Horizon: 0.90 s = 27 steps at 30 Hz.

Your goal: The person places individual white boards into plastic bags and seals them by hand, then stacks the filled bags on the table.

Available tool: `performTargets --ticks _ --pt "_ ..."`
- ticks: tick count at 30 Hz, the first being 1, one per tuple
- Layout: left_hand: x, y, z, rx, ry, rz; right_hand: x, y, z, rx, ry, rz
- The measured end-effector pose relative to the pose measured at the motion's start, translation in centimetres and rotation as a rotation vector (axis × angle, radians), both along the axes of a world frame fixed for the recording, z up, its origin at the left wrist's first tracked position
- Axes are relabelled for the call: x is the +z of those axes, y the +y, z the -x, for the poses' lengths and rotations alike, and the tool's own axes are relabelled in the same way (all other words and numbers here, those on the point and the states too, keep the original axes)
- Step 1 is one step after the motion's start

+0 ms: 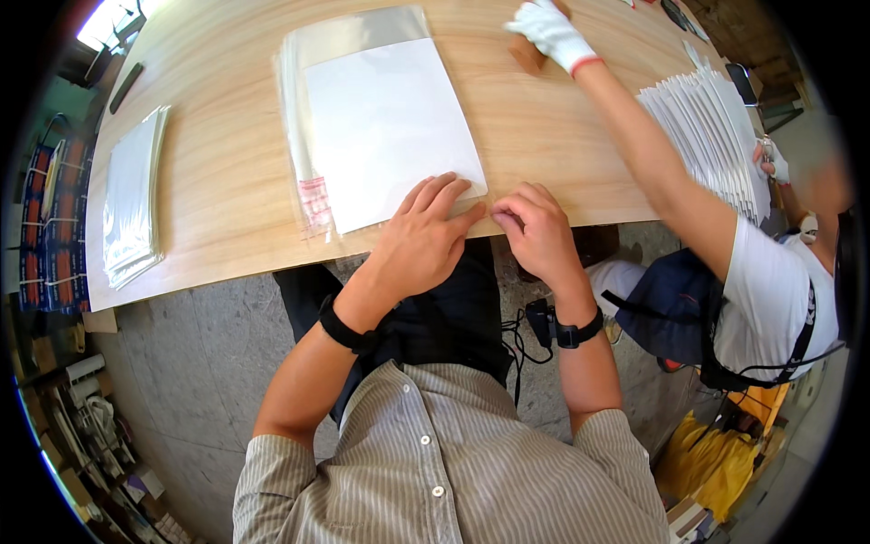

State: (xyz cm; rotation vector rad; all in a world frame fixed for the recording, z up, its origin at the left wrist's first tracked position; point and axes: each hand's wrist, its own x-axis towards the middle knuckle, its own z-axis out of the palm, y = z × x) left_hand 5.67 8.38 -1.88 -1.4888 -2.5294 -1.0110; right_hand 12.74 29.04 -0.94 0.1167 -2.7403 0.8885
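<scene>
A white sheet (390,127) lies on a stack of clear plastic bags (362,32) at the table's near edge. Part of the stack shows beyond the sheet's far and left edges, with red print at its lower left. My left hand (422,238) rests on the sheet's near right corner, palm down, fingers stretched out. Just right of that corner, my right hand (538,231) is closed, thumb and forefinger pinched together low over the table edge. Whatever is between those fingertips, if anything, is too small to make out.
At the left lies a pile of plastic-wrapped white packets (134,195), with a black knife-like tool (126,88) beyond it. A co-worker's gloved hand (551,34) reaches in over a brown object (527,56). Many white packets (702,136) stand in a row at the right.
</scene>
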Motion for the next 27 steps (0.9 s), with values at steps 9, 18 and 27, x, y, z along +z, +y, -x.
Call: performTargets --ticks 9,18,27 --pt "0.3 0.1 -0.1 0.001 -0.005 -0.005 0.5 -0.5 0.1 0.022 -0.092 -0.19" --pt "0.2 0.0 0.0 -0.019 -0.063 -0.017 0.6 -0.7 -1.0 0.081 -0.075 -0.257" --pt "0.2 -0.3 0.2 -0.049 -0.092 -0.001 1.0 -4.3 -7.6 0.392 -0.17 -0.284"
